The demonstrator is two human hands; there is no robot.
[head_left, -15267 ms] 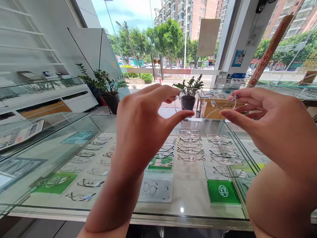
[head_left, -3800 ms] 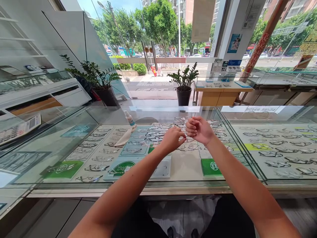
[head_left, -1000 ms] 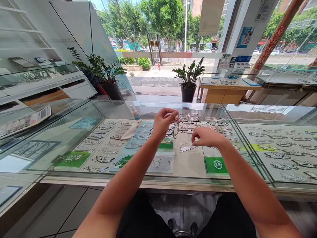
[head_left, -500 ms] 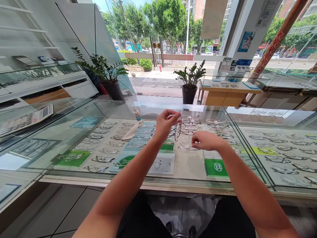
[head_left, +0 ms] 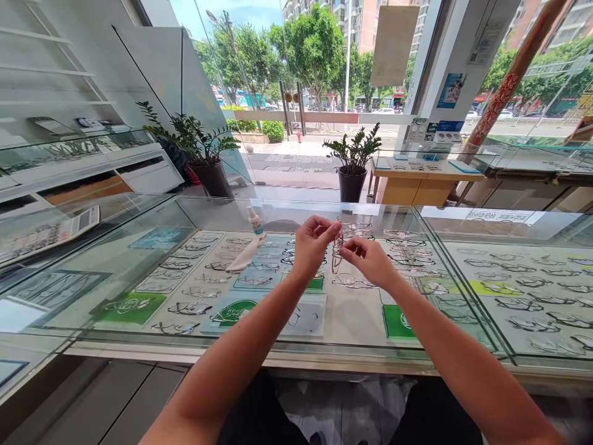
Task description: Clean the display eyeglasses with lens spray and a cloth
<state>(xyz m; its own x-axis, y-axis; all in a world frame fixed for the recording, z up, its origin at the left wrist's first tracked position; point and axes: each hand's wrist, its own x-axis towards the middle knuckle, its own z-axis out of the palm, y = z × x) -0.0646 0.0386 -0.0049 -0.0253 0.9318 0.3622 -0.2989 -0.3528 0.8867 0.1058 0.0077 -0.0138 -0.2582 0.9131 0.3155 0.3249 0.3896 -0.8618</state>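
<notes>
Over the glass display counter (head_left: pixel 352 346) my left hand (head_left: pixel 314 247) pinches a thin-rimmed pair of glasses (head_left: pixel 337 254), held upright on edge. My right hand (head_left: pixel 368 259) meets it from the right, fingers pinched on the same frame. Just below them a second clear pair of glasses (head_left: pixel 352 281) lies on the counter top. Rows of glasses fill the trays under the glass.
A small spray bottle (head_left: pixel 254 220) and a white cloth (head_left: pixel 245 253) lie on the counter to the left. Green brand cards (head_left: pixel 396 321) sit inside the case. A calculator (head_left: pixel 55 228) rests on the left counter. Potted plants (head_left: pixel 353 162) stand by the window beyond.
My right hand has left the pair lying on the counter and risen to the frame that my left hand holds. The camera tilted slightly down.
</notes>
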